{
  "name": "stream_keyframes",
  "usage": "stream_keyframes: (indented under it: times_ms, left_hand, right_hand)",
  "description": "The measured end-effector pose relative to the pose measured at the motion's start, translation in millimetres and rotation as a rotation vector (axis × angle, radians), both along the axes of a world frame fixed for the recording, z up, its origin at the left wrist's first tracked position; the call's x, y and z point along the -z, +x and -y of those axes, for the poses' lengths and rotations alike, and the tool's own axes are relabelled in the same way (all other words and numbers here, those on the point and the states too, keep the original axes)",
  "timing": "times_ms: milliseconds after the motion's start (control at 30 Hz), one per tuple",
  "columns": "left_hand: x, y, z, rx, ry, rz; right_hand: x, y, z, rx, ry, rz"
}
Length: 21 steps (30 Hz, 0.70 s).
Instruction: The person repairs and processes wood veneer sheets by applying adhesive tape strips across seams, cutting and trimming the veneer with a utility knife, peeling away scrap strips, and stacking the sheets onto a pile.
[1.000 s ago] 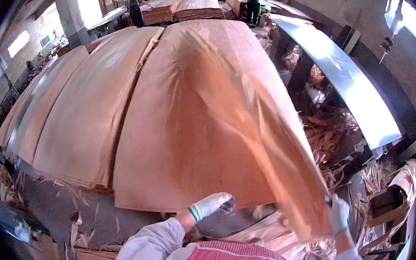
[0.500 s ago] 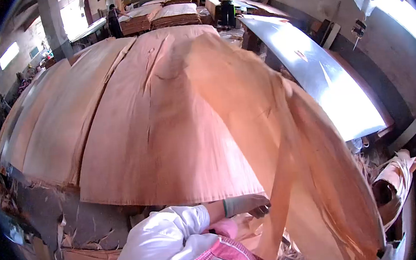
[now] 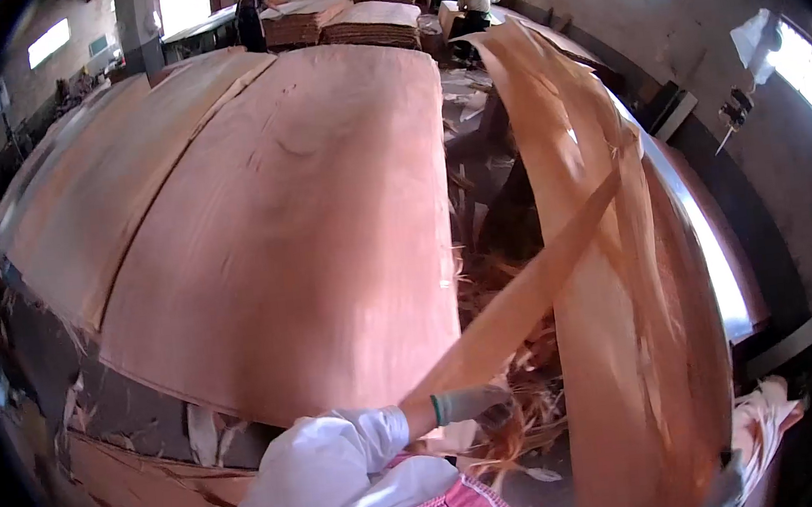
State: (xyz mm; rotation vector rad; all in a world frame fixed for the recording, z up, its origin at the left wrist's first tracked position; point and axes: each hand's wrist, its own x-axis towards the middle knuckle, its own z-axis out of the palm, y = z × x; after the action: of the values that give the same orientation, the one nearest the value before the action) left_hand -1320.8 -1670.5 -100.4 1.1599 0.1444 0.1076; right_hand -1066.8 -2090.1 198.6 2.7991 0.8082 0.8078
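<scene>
My left hand [image 3: 479, 405], in a grey glove with a green cuff, is at the bottom centre. A loose veneer strip [image 3: 536, 285] slants down toward its wrist; motion smears the fingers, so their hold is unclear. At lower right, a blurred, gloved part of my right hand [image 3: 726, 485] grips the near edge of a long, thin orange-brown veneer sheet [image 3: 597, 333]. This sheet hangs in folds along the right side. Left of it lies a broad pinkish veneer sheet [image 3: 276, 227], flat on a stack.
More veneer sheets [image 3: 139, 172] lie at left. Torn scraps [image 3: 525, 369] litter the gap between stack and lifted sheet. A shiny metal-like panel [image 3: 721, 272] and rolled veneer [image 3: 764, 419] are at right. Behind are veneer stacks [image 3: 372, 24] and a person [image 3: 477, 2].
The orange-brown sheet has swung right, off the pinkish sheet, exposing its right edge and the gap with scraps. The loose strip now slants down to the left. My view has shifted slightly.
</scene>
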Motion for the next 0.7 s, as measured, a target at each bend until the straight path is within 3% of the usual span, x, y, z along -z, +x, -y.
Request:
stream_keyframes:
  times_ms: [67,133,267,300,333,367,467,700]
  left_hand:
    - [-7,38,-6,-0.055,0.01,-0.098]
    - [-33,69,-20,-0.023,-0.164,-0.33]
    - [-34,126,-25,-0.026,0.038,-0.246]
    - [-34,140,-22,-0.023,-0.256,-0.332]
    - [-31,150,-18,-0.038,-0.313,-0.303]
    - [-27,159,-14,-0.06,-0.369,-0.271]
    - [-18,176,3,-0.213,-0.279,-0.274]
    - [11,236,75,-0.419,-0.442,-0.348]
  right_hand:
    - [26,60,-21,0.011,0.079,-0.001]
    - [56,117,-45,0.014,0.159,-0.014]
    - [93,193,-103,0.054,0.136,-0.09]
    - [111,217,-112,0.036,0.197,-0.178]
    - [126,240,-123,0.007,0.249,-0.275]
    - [129,232,-148,-0.199,0.401,-0.21]
    - [169,281,-182,-0.042,0.261,-0.41]
    - [260,395,-199,-0.25,0.37,-0.614]
